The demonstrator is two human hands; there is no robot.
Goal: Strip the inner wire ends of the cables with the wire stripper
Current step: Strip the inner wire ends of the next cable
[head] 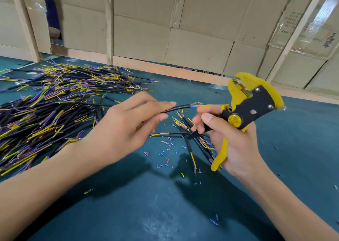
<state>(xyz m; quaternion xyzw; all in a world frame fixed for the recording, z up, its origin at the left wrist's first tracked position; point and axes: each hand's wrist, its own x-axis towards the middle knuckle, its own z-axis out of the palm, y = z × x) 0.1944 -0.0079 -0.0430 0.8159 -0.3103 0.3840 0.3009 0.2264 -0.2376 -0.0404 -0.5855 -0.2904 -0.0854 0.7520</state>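
Hands at work: left hand (pixel 128 123) pinches a cable (pixel 176 108), its wire ends pointing right toward the wire stripper (pixel 251 105) gripped by the right hand (pixel 233 143).

teal table (pixel 302 149) | big cable pile (pixel 45 112) left | small cable bunch (pixel 194 140) centre | insulation bits (pixel 166 149) scattered

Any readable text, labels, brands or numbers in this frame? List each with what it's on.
Nothing can be read for certain.
Cardboard panel, upper right: several short lines of small dark print, too blurred to read.
Cardboard at the far right edge: a few large dark characters, partly cut off by the frame, not legible.
Wire stripper in the right hand: the yellow round knob may carry embossed marks, too small to tell.
Cables and green table: no text visible.
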